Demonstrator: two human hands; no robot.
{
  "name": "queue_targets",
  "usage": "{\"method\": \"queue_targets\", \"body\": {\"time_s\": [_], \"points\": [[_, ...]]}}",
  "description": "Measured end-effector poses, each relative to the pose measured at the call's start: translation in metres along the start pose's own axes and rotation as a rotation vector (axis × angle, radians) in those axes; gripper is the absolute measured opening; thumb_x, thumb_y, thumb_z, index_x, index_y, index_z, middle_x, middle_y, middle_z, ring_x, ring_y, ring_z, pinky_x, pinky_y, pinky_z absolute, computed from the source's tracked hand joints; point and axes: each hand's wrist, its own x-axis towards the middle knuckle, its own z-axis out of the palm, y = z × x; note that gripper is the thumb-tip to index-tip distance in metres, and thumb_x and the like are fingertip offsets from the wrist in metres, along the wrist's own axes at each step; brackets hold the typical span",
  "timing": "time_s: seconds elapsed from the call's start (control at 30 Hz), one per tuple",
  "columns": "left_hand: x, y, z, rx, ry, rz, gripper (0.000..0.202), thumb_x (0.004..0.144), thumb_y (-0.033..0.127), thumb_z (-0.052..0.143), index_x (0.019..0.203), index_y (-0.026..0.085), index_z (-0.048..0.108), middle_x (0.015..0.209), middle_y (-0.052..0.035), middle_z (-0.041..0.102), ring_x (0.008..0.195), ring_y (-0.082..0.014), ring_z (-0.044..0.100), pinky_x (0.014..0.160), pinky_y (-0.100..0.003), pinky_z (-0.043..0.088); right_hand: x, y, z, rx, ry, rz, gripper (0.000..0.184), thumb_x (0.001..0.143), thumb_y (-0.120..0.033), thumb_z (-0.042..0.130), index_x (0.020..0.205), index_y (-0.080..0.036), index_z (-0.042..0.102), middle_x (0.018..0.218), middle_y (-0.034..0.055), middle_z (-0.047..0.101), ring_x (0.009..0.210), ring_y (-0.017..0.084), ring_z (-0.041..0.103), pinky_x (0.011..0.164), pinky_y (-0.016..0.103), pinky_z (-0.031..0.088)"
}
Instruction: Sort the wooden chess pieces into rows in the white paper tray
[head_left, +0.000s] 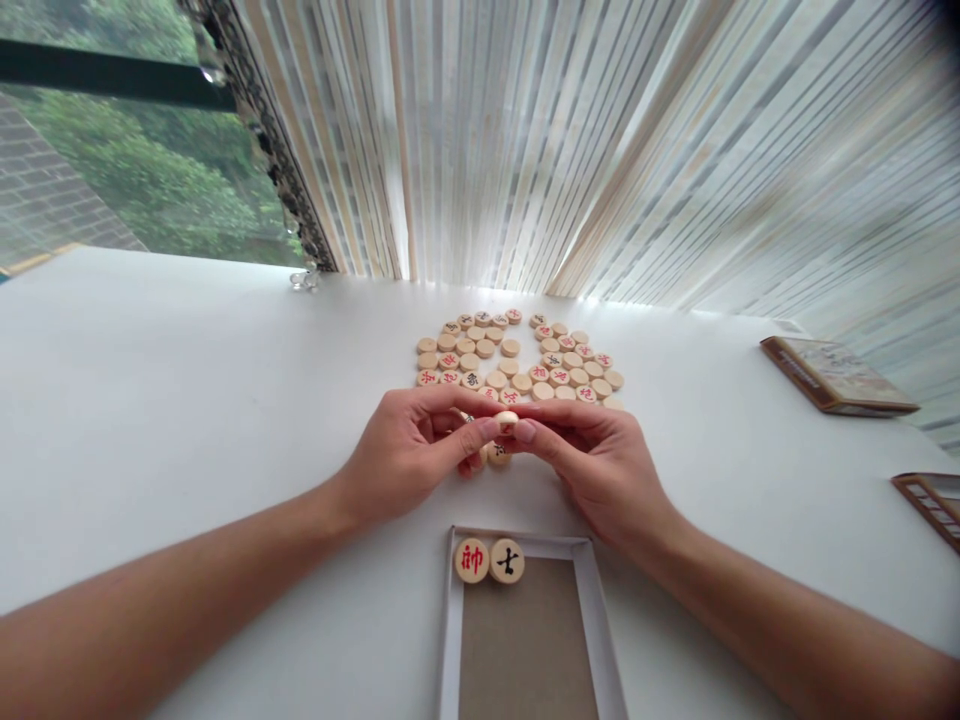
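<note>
Between the fingertips of both hands a round wooden xiangqi piece is held up, tilted on edge. My left hand pinches it from the left, and my right hand from the right. Behind and partly under the hands lie many more wooden pieces, some with red or black characters up, others blank side up. Nearer to me stands a shallow open box with white walls and a brown bottom. In its far left corner sit a red-marked piece and a black-marked piece, side by side.
All of this is on a white table. A brown box lies at the right, with part of another brown-edged box nearer. Striped string curtains hang along the far edge, beside a window and small clear beads.
</note>
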Motion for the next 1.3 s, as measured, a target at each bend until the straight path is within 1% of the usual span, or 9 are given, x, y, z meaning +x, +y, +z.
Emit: {"method": "queue_targets", "body": {"time_s": [0.1, 0.2, 0.4, 0.6, 0.7, 0.87, 1.0, 1.13, 1.3], "points": [[0.002, -0.002, -0.002, -0.04, 0.005, -0.015, 0.024, 0.088, 0.025, 0.083, 0.108, 0.011, 0.082, 0.072, -0.0051, 0.076, 0.058, -0.0108, 0.066, 0.056, -0.02, 0.057, 0.001, 0.002, -0.001, 0.024, 0.009, 0.038, 0.022, 0.082, -0.031, 0.091, 0.103, -0.025, 0.087, 0.1, 0.0073, 0.086, 0.085, 0.02, 0.082, 0.082, 0.032, 0.068], [0.003, -0.004, -0.003, -0.063, 0.01, -0.019, 0.024, 0.087, 0.024, 0.085, 0.109, 0.013, 0.082, 0.075, -0.0044, 0.077, 0.059, -0.0103, 0.067, 0.057, -0.02, 0.058, 0.002, 0.004, -0.001, 0.064, 0.016, 0.07, 0.024, 0.081, -0.031, 0.093, 0.104, -0.025, 0.087, 0.103, 0.0075, 0.085, 0.088, 0.02, 0.082, 0.083, 0.031, 0.068], [0.004, -0.003, -0.003, -0.106, 0.019, -0.045, 0.025, 0.085, 0.025, 0.088, 0.106, 0.014, 0.083, 0.071, -0.003, 0.076, 0.055, -0.0088, 0.066, 0.055, -0.017, 0.058, 0.002, 0.002, -0.001, 0.087, -0.005, 0.119, 0.025, 0.081, -0.031, 0.093, 0.104, -0.022, 0.087, 0.089, 0.0065, 0.085, 0.07, 0.015, 0.079, 0.07, 0.025, 0.067], [0.004, -0.001, -0.004, -0.135, -0.017, -0.067, 0.03, 0.078, 0.03, 0.094, 0.1, 0.012, 0.086, 0.066, -0.0036, 0.075, 0.053, -0.0085, 0.064, 0.052, -0.016, 0.056, 0.003, -0.001, 0.001, 0.067, -0.013, 0.131, 0.029, 0.075, -0.032, 0.096, 0.1, -0.021, 0.087, 0.086, 0.0063, 0.085, 0.068, 0.015, 0.078, 0.068, 0.025, 0.067], [0.003, -0.003, -0.005, -0.116, -0.029, -0.061, 0.03, 0.08, 0.029, 0.092, 0.104, 0.012, 0.085, 0.065, -0.0036, 0.075, 0.053, -0.0098, 0.065, 0.051, -0.018, 0.057, 0.003, -0.003, 0.001, 0.028, -0.01, 0.119, 0.031, 0.07, -0.032, 0.099, 0.096, -0.02, 0.087, 0.078, 0.0044, 0.083, 0.063, 0.015, 0.076, 0.063, 0.024, 0.065], [0.0, -0.002, -0.002, -0.049, -0.048, -0.046, 0.031, 0.083, 0.027, 0.089, 0.109, 0.012, 0.085, 0.071, -0.005, 0.078, 0.054, -0.0109, 0.066, 0.052, -0.019, 0.058, 0.003, -0.003, 0.001, -0.018, -0.018, 0.115, 0.039, 0.065, -0.039, 0.101, 0.094, -0.018, 0.085, 0.069, 0.0035, 0.08, 0.056, 0.016, 0.072, 0.053, 0.026, 0.061], [-0.003, 0.002, 0.003, 0.031, -0.062, 0.003, 0.028, 0.084, 0.023, 0.086, 0.111, 0.013, 0.084, 0.079, -0.0067, 0.081, 0.06, -0.0127, 0.071, 0.057, -0.02, 0.061, 0.002, -0.004, 0.002, -0.037, -0.036, 0.139, 0.041, 0.062, -0.04, 0.102, 0.089, -0.016, 0.082, 0.066, 0.0024, 0.077, 0.055, 0.015, 0.069, 0.05, 0.024, 0.057], [-0.005, 0.002, 0.004, 0.108, -0.071, 0.082, 0.026, 0.085, 0.014, 0.082, 0.111, 0.011, 0.082, 0.089, -0.0086, 0.083, 0.069, -0.0141, 0.076, 0.062, -0.018, 0.062, 0.002, -0.007, 0.003, -0.059, -0.061, 0.156, 0.036, 0.066, -0.042, 0.1, 0.079, -0.016, 0.079, 0.062, 0.0015, 0.074, 0.052, 0.012, 0.065, 0.05, 0.022, 0.056], [-0.006, 0.0, 0.002, 0.124, -0.08, 0.14, 0.025, 0.085, 0.011, 0.081, 0.11, 0.011, 0.081, 0.091, -0.0089, 0.084, 0.075, -0.016, 0.08, 0.066, -0.019, 0.064, 0.001, -0.009, 0.004, -0.088, -0.08, 0.142, 0.035, 0.075, -0.047, 0.093, 0.078, -0.016, 0.076, 0.056, -0.001, 0.069, 0.049, 0.011, 0.062, 0.048, 0.022, 0.052]]}}
